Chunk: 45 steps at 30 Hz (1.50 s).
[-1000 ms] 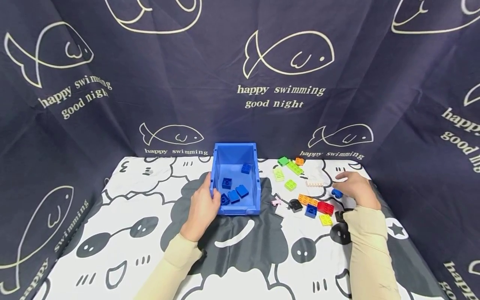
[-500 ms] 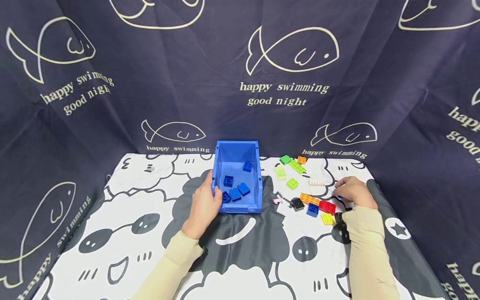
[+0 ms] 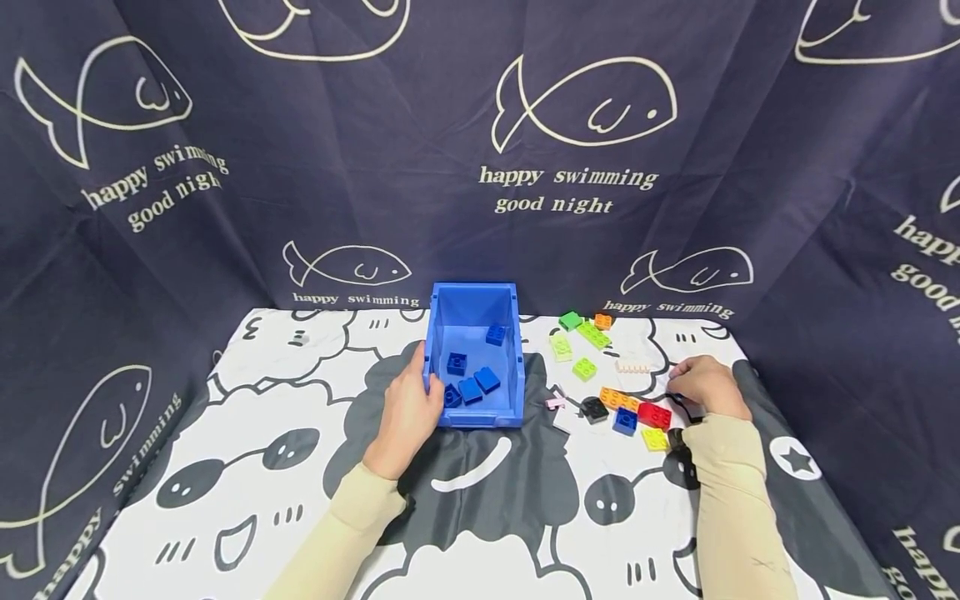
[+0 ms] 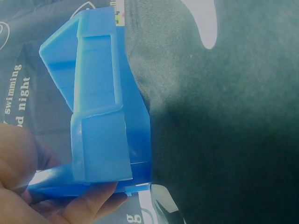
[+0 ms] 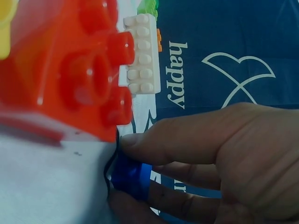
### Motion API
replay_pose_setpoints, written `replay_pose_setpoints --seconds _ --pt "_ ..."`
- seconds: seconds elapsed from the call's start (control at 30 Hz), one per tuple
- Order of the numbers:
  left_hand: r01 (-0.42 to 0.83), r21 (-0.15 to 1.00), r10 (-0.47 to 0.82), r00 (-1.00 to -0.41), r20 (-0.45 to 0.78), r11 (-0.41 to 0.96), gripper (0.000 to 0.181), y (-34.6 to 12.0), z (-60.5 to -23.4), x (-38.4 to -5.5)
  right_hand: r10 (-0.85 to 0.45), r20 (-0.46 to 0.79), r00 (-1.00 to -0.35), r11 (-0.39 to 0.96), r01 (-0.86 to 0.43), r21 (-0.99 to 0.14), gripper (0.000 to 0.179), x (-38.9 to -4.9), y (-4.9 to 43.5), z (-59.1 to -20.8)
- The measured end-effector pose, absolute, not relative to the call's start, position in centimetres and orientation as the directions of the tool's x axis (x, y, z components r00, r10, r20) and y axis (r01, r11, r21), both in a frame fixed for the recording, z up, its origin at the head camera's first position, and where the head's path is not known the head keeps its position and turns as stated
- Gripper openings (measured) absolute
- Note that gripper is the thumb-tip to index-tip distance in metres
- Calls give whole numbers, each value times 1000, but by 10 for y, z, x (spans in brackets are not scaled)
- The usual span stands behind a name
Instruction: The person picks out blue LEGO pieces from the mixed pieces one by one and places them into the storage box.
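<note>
The blue storage bin (image 3: 480, 421) stands at the back middle of the cloth in the head view, with several blue bricks (image 3: 487, 380) on its floor. My left hand (image 3: 407, 400) grips its left wall, thumb on the near side; the left wrist view shows fingers curled around the bin (image 4: 98, 140). On the right, my right hand (image 3: 708, 387) is down at the cloth. In the right wrist view its thumb and fingers pinch a blue brick (image 5: 133, 175), which the hand hides in the head view. Close beside it lies a red brick (image 3: 655, 416).
Between bin and right hand lie an orange brick (image 3: 618, 398), a loose blue brick (image 3: 626, 421), a yellow brick (image 3: 655, 439), a black brick (image 3: 595, 409), a pale studded brick (image 3: 633, 367) and several green ones (image 3: 585, 368). A dark fish-print curtain (image 3: 585, 250) hangs behind.
My right hand has lowered onto the blue brick at the right and closed its fingers on it, covering it in the head view. The left hand keeps its grip on the bin.
</note>
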<state>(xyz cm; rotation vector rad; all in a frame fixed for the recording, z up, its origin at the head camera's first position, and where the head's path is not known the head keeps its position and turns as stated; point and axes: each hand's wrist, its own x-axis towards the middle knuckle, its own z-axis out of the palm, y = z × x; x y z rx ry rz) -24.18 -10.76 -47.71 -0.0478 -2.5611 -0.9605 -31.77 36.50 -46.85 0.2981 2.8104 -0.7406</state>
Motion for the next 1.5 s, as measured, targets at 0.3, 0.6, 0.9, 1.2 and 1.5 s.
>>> replay_pose_setpoints --seconds 0.3,0.6,0.9,1.2,1.5 --pt "167 624 -107 -920 377 764 58 -108 -477 -242 161 -141 -977 854 209 -475 33 -307 359 -453" --pt "162 627 -103 -926 363 762 58 -107 -478 -241 135 43 -990 890 102 -445 37 -301 338 -431" --pt "166 627 -98 -926 363 761 58 -105 -480 -240 60 202 -978 888 -40 -457 31 -287 304 -402" --pt "165 625 -104 -923 370 763 58 -107 -479 -240 -64 305 -950 864 -205 -459 28 -281 260 -362" --pt "155 638 -118 -924 364 754 58 -107 -478 -241 -191 422 -886 818 -382 -431 25 -282 200 -334"
